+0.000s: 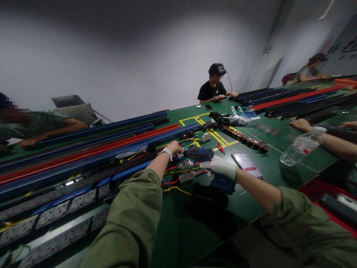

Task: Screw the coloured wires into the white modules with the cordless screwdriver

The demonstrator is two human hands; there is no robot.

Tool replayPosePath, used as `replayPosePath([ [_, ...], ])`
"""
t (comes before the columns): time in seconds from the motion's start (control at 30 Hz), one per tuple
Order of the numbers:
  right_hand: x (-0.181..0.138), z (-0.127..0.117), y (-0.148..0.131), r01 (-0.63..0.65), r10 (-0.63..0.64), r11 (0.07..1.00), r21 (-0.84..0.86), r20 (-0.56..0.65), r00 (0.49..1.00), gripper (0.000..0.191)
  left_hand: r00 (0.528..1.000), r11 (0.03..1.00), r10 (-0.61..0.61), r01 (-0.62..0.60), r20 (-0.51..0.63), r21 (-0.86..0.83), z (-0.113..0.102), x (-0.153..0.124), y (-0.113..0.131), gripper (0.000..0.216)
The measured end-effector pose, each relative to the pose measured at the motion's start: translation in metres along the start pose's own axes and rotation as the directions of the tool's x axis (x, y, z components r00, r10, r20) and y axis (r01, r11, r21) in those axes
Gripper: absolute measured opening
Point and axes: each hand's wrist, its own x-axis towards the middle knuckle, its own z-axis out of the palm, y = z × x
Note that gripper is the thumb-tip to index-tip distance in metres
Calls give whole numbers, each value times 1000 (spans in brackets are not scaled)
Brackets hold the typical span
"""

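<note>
Head view, green work table (195,223). Right hand (220,167), in a pale glove, is wrapped around the grip of a blue cordless screwdriver (201,153); fingers closed on the handle. Tool body lies roughly level, its front end pointing toward the left hand. Left hand (176,147), bare, watch on the wrist, sits at the tool's tip above the small grey terminal parts (186,163); fingers curled narrow, whether they pinch anything cannot be told.

Under and between the hands: loose red, yellow and blue wires (178,182) and a second grey part near the right wrist. Left of the hands: long blue and red rails (92,145) running the length of the table, and a row of socket strips (55,212) in the near corner, both crowding the left forearm.

Right of the gloved hand: a phone (247,165) lying flat, screen lit. Further right: a clear plastic bottle (302,145) on its side. Beyond the tool: red-handled pliers (221,148) on the yellow tape marking (220,137).

Other people: one seated at the far end (213,87), one leaning in at left (33,126), another's forearm (326,139) entering at right.
</note>
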Motion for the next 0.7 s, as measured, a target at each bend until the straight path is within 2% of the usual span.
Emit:
replayPosePath([
  [0.4, 3, -1, 4, 15, -14, 999, -35, 11, 1000, 18, 1000, 999, -22, 22, 15, -27, 0, 2, -1, 29],
  [0.7, 0, 0, 1, 34, -34, 999, -14, 14, 999, 23, 999, 999, -44, 44, -15, -17, -3, -11, 8, 30],
])
